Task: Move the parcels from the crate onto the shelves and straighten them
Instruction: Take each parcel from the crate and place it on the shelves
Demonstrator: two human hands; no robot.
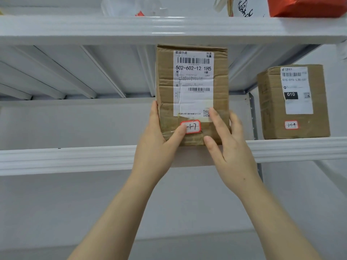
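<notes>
A brown cardboard parcel [193, 87] stands upright on the white middle shelf [75, 158], near its front edge. It carries a white shipping label and a small red-framed sticker low on its face. My left hand [159, 137] grips the parcel's lower left edge, with the thumb pressing on the sticker and the fingers along the left side. My right hand [227, 145] rests against the lower right of the parcel with nearly straight fingers; the index finger lies on the label and the thumb is near the bottom edge. No crate is in view.
A second brown parcel [293, 102] with a label and red-framed sticker stands further right on the same shelf, beyond a grey upright post [253, 117]. The upper shelf [112, 27] holds a clear plastic bag [131, 6], a printed paper bag [244, 8] and a red bag [304, 6].
</notes>
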